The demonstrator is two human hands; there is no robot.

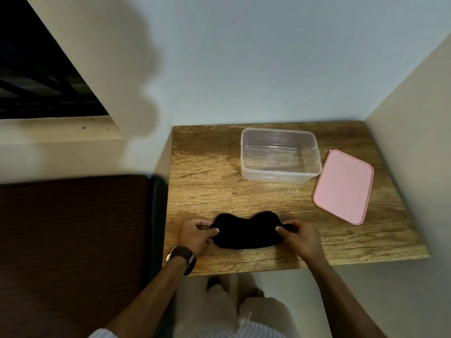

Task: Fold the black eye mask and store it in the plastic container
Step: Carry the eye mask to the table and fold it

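Observation:
A black eye mask (246, 231) lies flat and unfolded near the front edge of the wooden table (202, 186). My left hand (195, 234) pinches its left end, and my right hand (301, 236) pinches its right end. A clear plastic container (280, 154) stands open and empty at the back of the table, well beyond the mask.
A pink lid (344, 186) lies flat to the right of the container. Walls close the table in at the back and right. A dark brown headboard or panel (73, 240) stands left of the table. A wristwatch (181, 258) sits on my left wrist.

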